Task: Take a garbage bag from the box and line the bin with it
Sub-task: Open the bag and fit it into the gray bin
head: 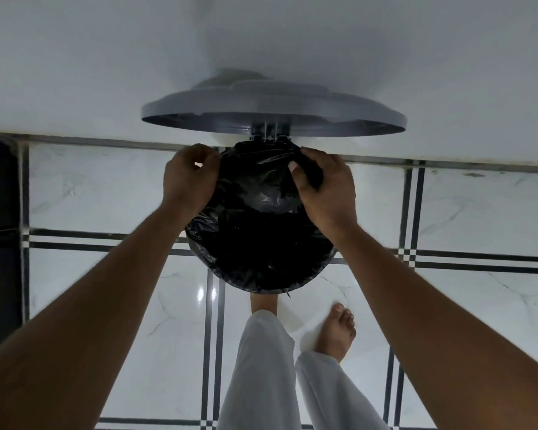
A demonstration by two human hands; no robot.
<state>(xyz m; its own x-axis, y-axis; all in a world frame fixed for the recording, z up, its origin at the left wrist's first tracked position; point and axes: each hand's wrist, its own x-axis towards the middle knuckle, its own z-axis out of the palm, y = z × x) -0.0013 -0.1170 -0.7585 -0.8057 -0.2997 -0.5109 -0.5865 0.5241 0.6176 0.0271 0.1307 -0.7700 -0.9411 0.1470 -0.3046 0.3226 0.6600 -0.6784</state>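
A black garbage bag [258,240] lies inside the round bin, its edge folded over the near rim. The bin's grey lid [274,110] stands raised on its hinge against the white wall. My left hand [188,178] pinches the bag's edge at the far left of the rim. At the far right of the rim my right hand [325,186] grips a bunched fold of the bag. The bin's body is hidden under the bag. No box is in view.
White marble floor tiles with dark stripes [106,240] surround the bin. One bare foot [264,302] sits partly under the bin's front, the other foot [337,332] to its right, both in white trousers. A dark vertical edge [0,237] stands at far left.
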